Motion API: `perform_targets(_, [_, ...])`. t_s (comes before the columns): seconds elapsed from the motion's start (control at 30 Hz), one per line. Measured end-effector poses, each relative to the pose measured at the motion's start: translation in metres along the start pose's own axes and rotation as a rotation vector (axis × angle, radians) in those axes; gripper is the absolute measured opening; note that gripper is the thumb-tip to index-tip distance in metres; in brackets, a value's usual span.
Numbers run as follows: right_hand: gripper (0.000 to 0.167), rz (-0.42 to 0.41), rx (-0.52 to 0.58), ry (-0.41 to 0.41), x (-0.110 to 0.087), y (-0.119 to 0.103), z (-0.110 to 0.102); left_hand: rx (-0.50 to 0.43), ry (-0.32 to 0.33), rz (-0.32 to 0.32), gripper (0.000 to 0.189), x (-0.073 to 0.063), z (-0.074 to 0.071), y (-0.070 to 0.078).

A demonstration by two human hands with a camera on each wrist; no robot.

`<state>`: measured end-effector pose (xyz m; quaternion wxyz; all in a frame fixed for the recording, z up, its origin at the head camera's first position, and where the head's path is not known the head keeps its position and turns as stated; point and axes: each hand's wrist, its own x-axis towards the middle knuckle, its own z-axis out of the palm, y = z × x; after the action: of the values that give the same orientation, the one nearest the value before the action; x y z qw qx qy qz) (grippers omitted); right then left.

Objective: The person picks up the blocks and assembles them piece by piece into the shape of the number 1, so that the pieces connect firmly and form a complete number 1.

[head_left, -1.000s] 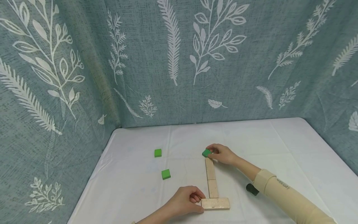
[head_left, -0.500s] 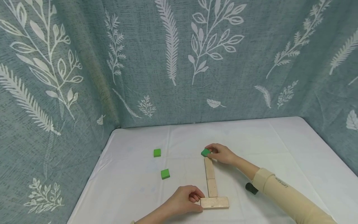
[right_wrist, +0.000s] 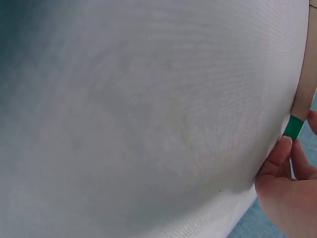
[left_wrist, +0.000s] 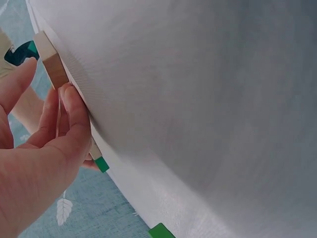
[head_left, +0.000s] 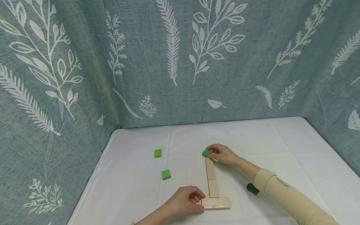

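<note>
Two wooden blocks (head_left: 210,168) lie end to end in a line running away from me. Across the near end of that line lies a third wooden block (head_left: 215,203), forming an upside-down T with them. My left hand (head_left: 187,201) grips its left end, thumb at the near corner and fingers at the far one; the left wrist view shows the end of this block (left_wrist: 52,60) between them. At the far end of the line, my right hand (head_left: 223,154) pinches a small green block (head_left: 206,153). In the right wrist view the green block (right_wrist: 293,127) sits right against the wooden end.
Two lighter green blocks, one farther back (head_left: 158,153) and one nearer (head_left: 166,174), lie left of the line on the white tablecloth (head_left: 121,178). A black cylinder-like object (head_left: 252,188) lies beside the right sleeve (head_left: 289,193). A patterned curtain (head_left: 180,62) hangs behind the table.
The view has shifted very slightly. Both hands keep their places on the wooden block and the green block, and no block has visibly moved.
</note>
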<state>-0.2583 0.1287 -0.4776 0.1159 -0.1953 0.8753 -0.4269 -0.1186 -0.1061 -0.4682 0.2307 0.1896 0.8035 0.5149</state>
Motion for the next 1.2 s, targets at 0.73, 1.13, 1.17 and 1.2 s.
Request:
perform_targets(0.73, [0.037, 0.011, 0.002, 0.004, 0.001, 0.001, 0.002, 0.020, 0.150, 0.055, 0.026, 0.004, -0.029, -0.002])
perform_targets(1.13, [0.039, 0.029, 0.005, -0.012, 0.000, 0.000, 0.002, -0.012, 0.354, 0.002, 0.032, 0.007, -0.063, -0.002])
perform_targets(1.17, [0.039, 0.027, 0.004, -0.012, -0.001, -0.001, 0.002, -0.014, 0.377, -0.004, 0.032, 0.006, -0.067, -0.002])
perform_targets(1.2, [0.040, 0.019, 0.002, -0.014, -0.001, -0.001, 0.002, -0.019, 0.400, -0.011, 0.032, 0.006, -0.070, -0.003])
